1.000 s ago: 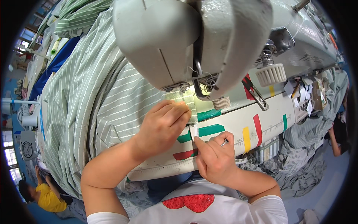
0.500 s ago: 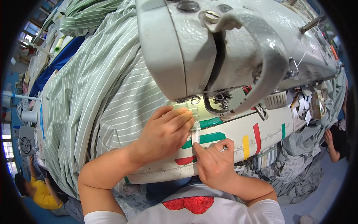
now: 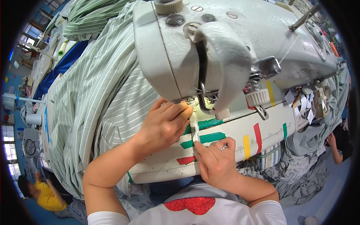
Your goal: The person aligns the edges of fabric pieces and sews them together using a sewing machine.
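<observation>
A grey-white sewing machine (image 3: 225, 56) fills the upper right, its needle area just beyond my fingertips. My left hand (image 3: 165, 122) is closed, thumb hidden, fingertips bunched under the machine head on the far part of a narrow white strip (image 3: 195, 131). Left of it the pale green striped fabric (image 3: 131, 108) spreads over the bed. Nearer me, my right hand (image 3: 217, 159) wears a ring and pinches the strip's near end between index finger and thumb. The strip stretches between both hands over the white machine bed (image 3: 232, 131).
Green tape (image 3: 212, 137), yellow tape (image 3: 246, 147) and red tape (image 3: 257, 138) mark the bed, along with a ruler scale. Heaped striped cloth (image 3: 90, 86) lies left. Paper scraps (image 3: 304, 101) sit at the right. A person in yellow (image 3: 50, 195) is at lower left; another person's arm (image 3: 333, 146) shows at right.
The left hand has moved slightly away from me and left, toward the needle, and its fingers have drawn in. More of the white strip shows between the hands. The view has shifted a little.
</observation>
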Demonstrator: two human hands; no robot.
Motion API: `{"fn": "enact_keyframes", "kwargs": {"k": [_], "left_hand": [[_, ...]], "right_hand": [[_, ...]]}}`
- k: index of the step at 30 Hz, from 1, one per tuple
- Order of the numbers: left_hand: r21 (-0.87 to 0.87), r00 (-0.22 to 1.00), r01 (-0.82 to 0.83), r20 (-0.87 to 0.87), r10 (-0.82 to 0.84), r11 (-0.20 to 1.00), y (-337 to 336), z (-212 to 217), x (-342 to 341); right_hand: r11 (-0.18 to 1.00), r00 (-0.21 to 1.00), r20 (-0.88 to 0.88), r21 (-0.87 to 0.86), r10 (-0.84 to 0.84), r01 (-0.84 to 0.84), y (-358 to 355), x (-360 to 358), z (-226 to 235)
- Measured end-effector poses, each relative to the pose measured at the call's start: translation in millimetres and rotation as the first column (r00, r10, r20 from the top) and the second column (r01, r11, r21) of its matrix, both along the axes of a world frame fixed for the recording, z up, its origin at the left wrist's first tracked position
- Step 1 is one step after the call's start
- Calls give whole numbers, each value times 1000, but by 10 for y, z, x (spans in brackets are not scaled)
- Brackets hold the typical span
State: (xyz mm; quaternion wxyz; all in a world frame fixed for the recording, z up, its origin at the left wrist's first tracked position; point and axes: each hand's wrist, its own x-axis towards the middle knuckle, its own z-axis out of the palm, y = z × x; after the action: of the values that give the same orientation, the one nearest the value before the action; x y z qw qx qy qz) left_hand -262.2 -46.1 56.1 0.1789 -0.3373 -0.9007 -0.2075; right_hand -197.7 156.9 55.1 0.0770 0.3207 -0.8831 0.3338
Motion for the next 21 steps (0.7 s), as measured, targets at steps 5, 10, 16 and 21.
{"fn": "enact_keyframes", "kwargs": {"k": [5, 10, 16, 21], "left_hand": [[-47, 994, -86, 67, 89, 995, 80, 82, 23], [-290, 989, -131, -108, 103, 948, 220, 215, 10], [-183, 978, -192, -119, 172, 964, 249, 56, -46], [-78, 965, -235, -140, 223, 969, 176, -14, -47]], "right_hand": [[963, 954, -168, 70, -247, 262, 400, -294, 126], [875, 876, -259, 163, -407, 455, 794, -723, 111], [946, 960, -56, 166, -274, 280, 871, -978, 117], [988, 964, 218, 39, -155, 150, 611, -1041, 288]]}}
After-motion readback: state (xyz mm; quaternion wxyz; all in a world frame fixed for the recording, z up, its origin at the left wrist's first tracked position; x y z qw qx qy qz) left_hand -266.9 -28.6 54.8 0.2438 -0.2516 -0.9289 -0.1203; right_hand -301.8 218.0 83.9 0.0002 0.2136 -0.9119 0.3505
